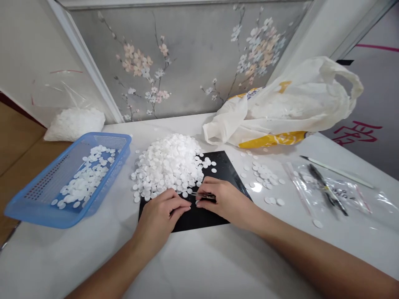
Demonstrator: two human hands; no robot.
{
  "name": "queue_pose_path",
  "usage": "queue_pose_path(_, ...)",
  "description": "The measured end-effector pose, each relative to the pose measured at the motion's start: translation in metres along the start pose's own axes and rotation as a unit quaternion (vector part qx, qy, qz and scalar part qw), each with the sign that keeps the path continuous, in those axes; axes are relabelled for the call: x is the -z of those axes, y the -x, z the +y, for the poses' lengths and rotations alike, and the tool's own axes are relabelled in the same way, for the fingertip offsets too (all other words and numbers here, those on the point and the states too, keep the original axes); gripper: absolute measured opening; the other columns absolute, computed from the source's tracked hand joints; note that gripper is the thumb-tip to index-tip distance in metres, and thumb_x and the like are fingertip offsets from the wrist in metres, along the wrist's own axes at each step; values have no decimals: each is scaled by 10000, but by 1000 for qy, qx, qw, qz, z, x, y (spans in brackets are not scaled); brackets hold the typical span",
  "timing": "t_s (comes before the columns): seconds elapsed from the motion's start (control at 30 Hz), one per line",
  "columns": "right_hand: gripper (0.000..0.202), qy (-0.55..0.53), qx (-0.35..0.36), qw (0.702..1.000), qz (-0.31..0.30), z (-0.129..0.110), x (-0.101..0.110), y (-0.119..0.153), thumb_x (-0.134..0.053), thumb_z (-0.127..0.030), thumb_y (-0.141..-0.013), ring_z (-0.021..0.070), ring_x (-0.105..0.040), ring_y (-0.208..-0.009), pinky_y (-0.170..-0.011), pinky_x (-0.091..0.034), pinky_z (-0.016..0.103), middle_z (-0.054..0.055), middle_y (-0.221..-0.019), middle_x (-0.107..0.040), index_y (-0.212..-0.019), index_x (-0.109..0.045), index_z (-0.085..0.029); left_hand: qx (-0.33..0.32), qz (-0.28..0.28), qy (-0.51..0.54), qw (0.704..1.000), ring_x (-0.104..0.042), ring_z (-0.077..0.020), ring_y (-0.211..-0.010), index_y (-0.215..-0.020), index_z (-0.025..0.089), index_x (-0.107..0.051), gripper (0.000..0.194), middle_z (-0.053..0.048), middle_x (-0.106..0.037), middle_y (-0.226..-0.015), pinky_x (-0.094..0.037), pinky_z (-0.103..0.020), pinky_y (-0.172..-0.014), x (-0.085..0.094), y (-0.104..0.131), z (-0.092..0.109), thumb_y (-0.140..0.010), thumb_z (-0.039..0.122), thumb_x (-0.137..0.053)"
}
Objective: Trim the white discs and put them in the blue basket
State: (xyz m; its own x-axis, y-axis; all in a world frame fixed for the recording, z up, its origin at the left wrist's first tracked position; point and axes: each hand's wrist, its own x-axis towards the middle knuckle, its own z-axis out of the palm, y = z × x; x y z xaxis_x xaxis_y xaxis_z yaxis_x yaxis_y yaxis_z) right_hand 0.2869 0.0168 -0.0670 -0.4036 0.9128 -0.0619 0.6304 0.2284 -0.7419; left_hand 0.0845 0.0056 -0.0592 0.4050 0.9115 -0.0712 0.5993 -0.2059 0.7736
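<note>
My right hand (222,197) is closed around a small dark tool (208,196) with a thin metal tip that points left; its exact kind is partly hidden by my fingers. A white disc shows at my right fingertips. Close by, my left hand (163,211) has its thumb and index finger pressed together, and anything between them is too small to make out. Both hands rest over a black mat (199,220). Behind them rises a heap of small white discs (171,162), partly spilling onto the mat.
A blue basket (34,211) with white discs stands left, before a clear bag of white pieces (77,124). A white plastic bag (289,108) lies at the back right. Loose discs (264,174), clear zip bags (352,189), a black-handled tool (324,182) and a white stick (339,171) lie right.
</note>
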Motion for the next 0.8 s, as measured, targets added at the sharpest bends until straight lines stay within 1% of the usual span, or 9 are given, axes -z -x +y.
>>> queue_pose_path(0.1,45,-28,-14,1000,6,0,1,1,-599,-154,-772,103,-533,-659,-612,-409,220,-3,-798,-585,-738,-579,-176,30,26,28,999,-506,-125,-656,-797,227,-680,187,-6,-597,-777,-340,-236,-599,4,0,4,-858,334,-539)
queue_pose_path(0.2,45,-78,-50,996,15,-1,4,2,-562,-201,-802,101,-493,-611,-565,-385,209,-23,-701,-575,-762,-555,-181,108,50,132,984,-467,-117,-620,-755,191,-599,207,-12,-601,-757,-324,-231,-569,11,0,6,-843,370,-544)
queue_pose_path(0.27,71,-95,-50,994,16,-3,5,2,-528,-229,-842,102,-477,-609,-554,-371,209,-23,-695,-572,-809,-577,-188,154,34,233,960,-396,-87,-538,-778,177,-566,222,-18,-618,-767,-289,-223,-522,17,1,5,-832,392,-556)
queue_pose_path(0.33,106,-91,-31,995,15,-6,4,1,-511,-222,-866,102,-484,-628,-558,-361,213,-18,-740,-593,-839,-610,-195,189,18,321,928,-324,-63,-494,-889,175,-566,225,-29,-634,-802,-246,-212,-485,21,1,2,-821,389,-580)
queue_pose_path(0.43,89,-65,-9,998,17,-10,-4,-2,-573,-216,-851,99,-510,-644,-569,-364,215,-8,-774,-607,-792,-631,-183,221,27,402,888,-393,-67,-547,-968,160,-577,232,-45,-625,-815,-240,-193,-472,24,1,-3,-812,331,-595)
queue_pose_path(0.5,68,-39,13,999,13,-13,-11,-4,-605,-199,-838,100,-520,-650,-580,-374,215,2,-767,-594,-785,-639,-173,225,34,440,869,-420,-73,-559,-787,143,-567,194,-32,-580,-734,-238,-194,-454,24,1,-4,-832,331,-547)
queue_pose_path(0.6,72,-8,60,998,-2,-14,-18,-7,-599,-131,-834,104,-534,-677,-612,-395,215,15,-786,-582,-835,-658,-171,219,28,495,840,-334,-66,-470,-568,156,-382,373,16,-420,-560,-187,-212,-413,22,2,-2,-865,364,-470)
queue_pose_path(0.7,80,-14,51,999,-6,-14,-18,-9,-605,-101,-806,101,-534,-653,-608,-403,214,11,-778,-588,-804,-645,-171,245,13,485,839,-292,-58,-443,-603,154,-409,366,32,-377,-531,-151,-204,-403,18,5,2,-881,387,-457)
queue_pose_path(0.8,79,-53,-3,999,8,-16,-14,-9,-595,-89,-765,96,-524,-613,-574,-397,207,-6,-715,-587,-732,-602,-161,260,5,452,853,-338,-41,-471,-792,158,-525,290,14,-521,-657,-196,-174,-429,12,8,7,-884,430,-481)
